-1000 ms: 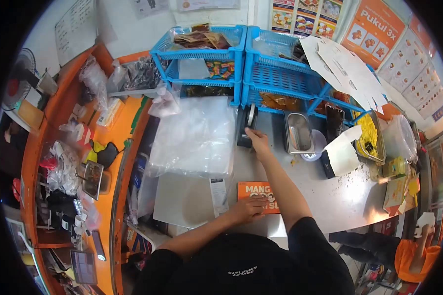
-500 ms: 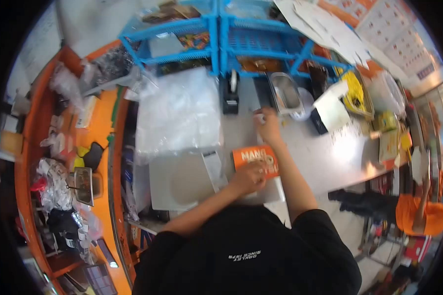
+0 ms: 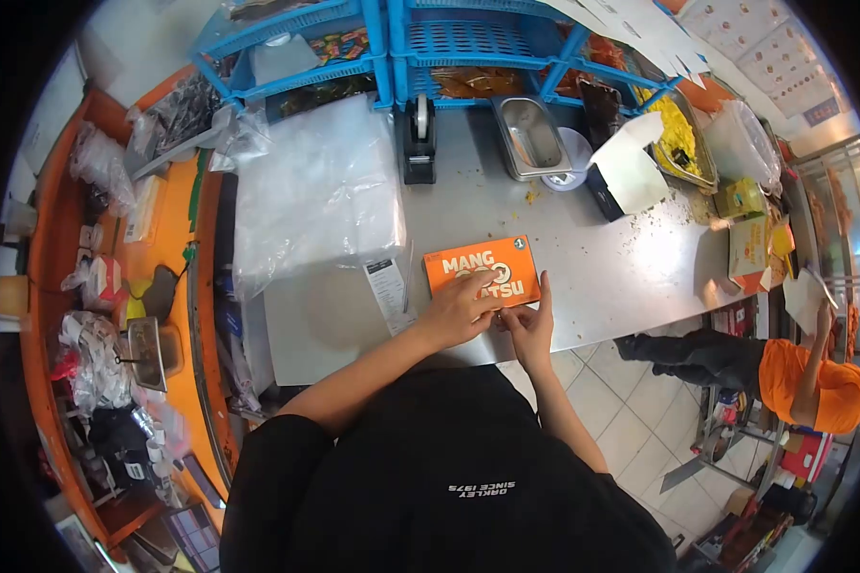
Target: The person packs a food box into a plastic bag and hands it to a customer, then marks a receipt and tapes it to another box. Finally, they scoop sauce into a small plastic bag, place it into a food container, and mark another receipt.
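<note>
An orange cardboard box (image 3: 481,256) with white lettering lies on the steel table, and a small round mark shows near its far right corner. My left hand (image 3: 457,310) rests over the box's near left part, fingers stretched across the lid. At the near edge is my right hand (image 3: 530,329), its thumb and some fingers pinched together close to the left thumb. The right index finger points up along the box's right side. Whatever is in that pinch is too small to make out. Left of the box lies a printed paper slip (image 3: 388,294).
A tape dispenser (image 3: 419,158) stands behind the box, beside a stack of clear plastic bags (image 3: 320,186). Farther right are a metal pan (image 3: 530,138), an open black-and-white box (image 3: 631,172) and a tray of yellow food (image 3: 677,129). Blue racks (image 3: 473,43) line the back. A person in orange (image 3: 803,382) is at right.
My right hand has come back from beyond the box's far edge to its near edge, beside my left hand. My left hand stays on the box. The view has shifted slightly.
</note>
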`<state>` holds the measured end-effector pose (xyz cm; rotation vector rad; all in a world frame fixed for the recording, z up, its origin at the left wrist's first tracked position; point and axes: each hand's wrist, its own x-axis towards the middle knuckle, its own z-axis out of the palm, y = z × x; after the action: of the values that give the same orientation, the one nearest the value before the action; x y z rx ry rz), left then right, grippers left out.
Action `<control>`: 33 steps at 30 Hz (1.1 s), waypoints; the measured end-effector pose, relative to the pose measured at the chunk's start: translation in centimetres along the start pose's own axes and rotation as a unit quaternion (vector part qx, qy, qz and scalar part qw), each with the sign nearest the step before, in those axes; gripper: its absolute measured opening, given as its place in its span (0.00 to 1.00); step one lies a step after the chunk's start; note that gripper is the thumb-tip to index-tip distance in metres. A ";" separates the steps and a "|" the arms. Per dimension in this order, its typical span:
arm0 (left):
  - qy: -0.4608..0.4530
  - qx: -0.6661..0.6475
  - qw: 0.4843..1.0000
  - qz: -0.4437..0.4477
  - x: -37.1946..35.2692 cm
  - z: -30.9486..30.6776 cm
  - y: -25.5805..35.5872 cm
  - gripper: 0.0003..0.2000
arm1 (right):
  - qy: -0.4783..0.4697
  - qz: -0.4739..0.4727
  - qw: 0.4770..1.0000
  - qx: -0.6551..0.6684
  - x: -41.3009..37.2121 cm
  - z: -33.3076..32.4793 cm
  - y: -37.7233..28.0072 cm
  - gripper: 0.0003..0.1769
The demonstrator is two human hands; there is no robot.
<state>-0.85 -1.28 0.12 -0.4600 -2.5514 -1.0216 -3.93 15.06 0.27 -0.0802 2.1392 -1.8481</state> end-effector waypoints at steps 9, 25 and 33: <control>0.324 0.095 0.887 -0.315 -5.4 -2.8 -4.6 0.04 | -0.044 -0.411 0.875 -0.252 1.9 -1.7 0.0 0.05; 0.236 0.072 0.811 -0.531 -8.7 -7.3 -3.9 0.26 | -0.122 0.073 0.987 0.075 21.6 16.8 -4.8 0.15; 0.328 -0.055 0.835 -0.438 -11.4 -6.7 -5.8 0.06 | 0.012 -0.168 0.914 -0.369 20.5 14.8 -5.4 0.12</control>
<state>8.16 -11.93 -3.73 0.9879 -2.0033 -1.2938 -20.26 -4.98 -0.30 -0.6265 2.8588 -1.0603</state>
